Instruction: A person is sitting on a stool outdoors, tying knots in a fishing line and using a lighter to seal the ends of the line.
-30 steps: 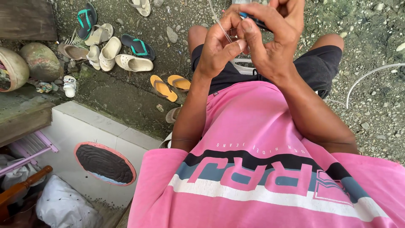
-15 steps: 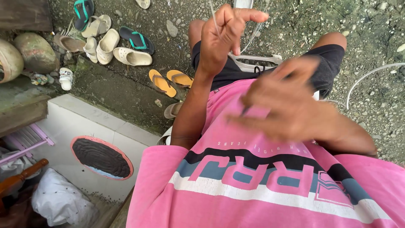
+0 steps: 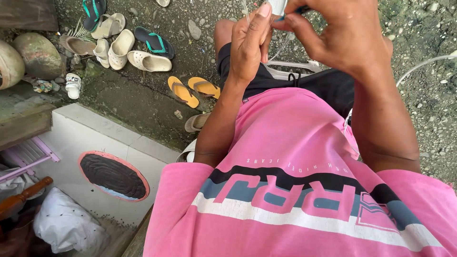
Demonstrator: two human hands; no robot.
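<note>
Pink shirt (image 3: 295,143) with black, grey, white chest bands. Black shorts (image 3: 319,83). Yellow-orange flip-flops (image 3: 193,90) on dark ground. Cream clogs (image 3: 135,54); black sandal (image 3: 154,44) with teal straps. White tile ledge (image 3: 95,138); pink-rimmed dark oval mat (image 3: 113,176). Blue tool (image 3: 291,12) near top edge.

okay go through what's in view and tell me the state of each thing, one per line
Left hand: raised, pinching thin pale strands.
Right hand: raised beside it, fingers gripping a small blue tool.
Orange flip-flops: lying as a pair, unworn.
Round drain cover: set in the white tiles.
</note>
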